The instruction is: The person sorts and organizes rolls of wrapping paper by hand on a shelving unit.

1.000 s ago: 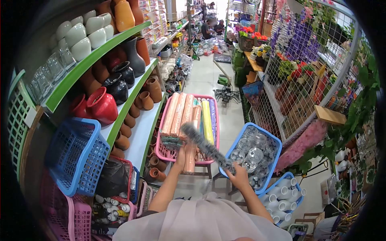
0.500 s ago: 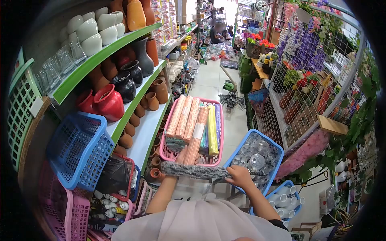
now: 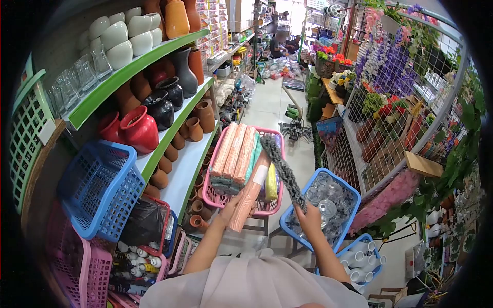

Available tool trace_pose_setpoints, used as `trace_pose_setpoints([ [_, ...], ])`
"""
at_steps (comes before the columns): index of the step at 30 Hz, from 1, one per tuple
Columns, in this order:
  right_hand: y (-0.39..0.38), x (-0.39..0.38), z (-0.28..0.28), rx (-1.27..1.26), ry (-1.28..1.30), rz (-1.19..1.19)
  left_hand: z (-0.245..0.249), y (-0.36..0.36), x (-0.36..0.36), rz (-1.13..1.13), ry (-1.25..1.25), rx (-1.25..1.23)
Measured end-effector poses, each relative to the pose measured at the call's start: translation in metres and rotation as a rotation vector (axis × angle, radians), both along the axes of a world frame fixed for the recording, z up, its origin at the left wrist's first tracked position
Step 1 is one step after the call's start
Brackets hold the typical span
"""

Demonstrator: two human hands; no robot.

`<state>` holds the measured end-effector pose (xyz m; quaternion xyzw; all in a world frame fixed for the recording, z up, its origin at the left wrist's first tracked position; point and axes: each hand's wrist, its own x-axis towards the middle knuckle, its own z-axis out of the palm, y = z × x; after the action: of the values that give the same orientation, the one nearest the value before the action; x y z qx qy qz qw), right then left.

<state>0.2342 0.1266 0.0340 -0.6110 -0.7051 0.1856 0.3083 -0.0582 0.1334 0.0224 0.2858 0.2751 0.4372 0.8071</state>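
Note:
My left hand [image 3: 231, 209] is closed around the lower part of a long peach-coloured bundle [image 3: 248, 201] in clear wrap with a white label band. It slants over the front of a pink basket [image 3: 269, 211]. Similar peach bundles [image 3: 233, 151] lie in that basket over grey ones, beside a yellow pack [image 3: 271, 186] and some blue-violet ones. Gripped at its lower end by my right hand [image 3: 309, 220] is a long fuzzy dark-grey bundle [image 3: 288, 177], tilted up so its far end is over the basket's right side. My left fingertips are partly hidden behind the peach bundle.
A blue basket [image 3: 356, 197] of clear round containers stands at right, with another blue basket [image 3: 380, 262] of white cups below. Shelves [image 3: 154, 163] of pots and vases line the left. A wire rack [image 3: 405, 77] holds flowers. People [image 3: 279, 49] sit far down the aisle.
The fuzzy grey bundle has swung from lying crosswise in front to pointing up and away in my right hand. My left hand has drawn the peach bundle toward me, off the others.

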Motion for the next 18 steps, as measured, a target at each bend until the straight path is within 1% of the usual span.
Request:
trace_pose_setpoints([
  [2,-0.012,-0.006,0.003,0.099,-0.106,0.105,-0.026,0.006,-0.006,0.008,0.021,0.004],
  [3,-0.017,-0.006,0.002,0.157,-0.120,0.296,-0.025,0.005,-0.006,0.005,0.021,0.004],
  [4,-0.017,-0.003,0.004,0.157,-0.120,0.294,-0.025,0.004,-0.006,0.018,-0.046,-0.039],
  [5,-0.016,0.001,0.008,0.144,-0.215,0.367,-0.024,0.002,-0.006,0.032,-0.112,-0.082],
  [6,-0.017,0.002,0.013,0.130,-0.310,0.441,-0.020,0.001,-0.007,0.032,-0.112,-0.084],
  [7,-0.010,0.005,-0.002,0.203,-0.169,0.320,-0.013,-0.001,-0.007,-0.014,-0.146,-0.042],
  [8,-0.006,0.009,-0.016,0.199,-0.170,0.322,-0.007,-0.003,-0.007,-0.058,-0.180,0.000],
  [9,-0.003,0.007,-0.016,0.011,-0.058,0.147,-0.001,-0.004,-0.002,-0.024,-0.172,-0.070],
  [10,-0.002,0.001,-0.005,-0.175,0.056,-0.032,-0.002,-0.004,-0.003,-0.025,-0.170,-0.074],
  [11,-0.013,-0.006,0.007,-0.058,-0.018,0.010,-0.003,-0.004,-0.003,-0.014,-0.107,-0.064],
  [12,-0.018,-0.004,0.010,-0.059,-0.016,0.006,-0.005,-0.002,-0.003,-0.004,-0.044,-0.053],
  [13,-0.023,-0.001,0.012,0.013,-0.143,0.244,-0.012,-0.002,-0.004,-0.008,-0.044,-0.054],
  [14,-0.025,0.002,0.015,0.087,-0.271,0.481,-0.019,-0.003,-0.006,-0.001,-0.108,-0.014],
  [15,-0.024,0.004,0.020,0.123,-0.314,0.479,-0.022,-0.003,-0.007,0.008,-0.172,0.027],
  [16,-0.022,0.005,0.019,0.125,-0.316,0.478,-0.025,-0.001,-0.009,0.008,-0.173,0.029],
  [18,-0.015,0.006,0.011,-0.096,0.035,0.129,-0.028,0.001,-0.011,-0.049,-0.059,0.038],
])
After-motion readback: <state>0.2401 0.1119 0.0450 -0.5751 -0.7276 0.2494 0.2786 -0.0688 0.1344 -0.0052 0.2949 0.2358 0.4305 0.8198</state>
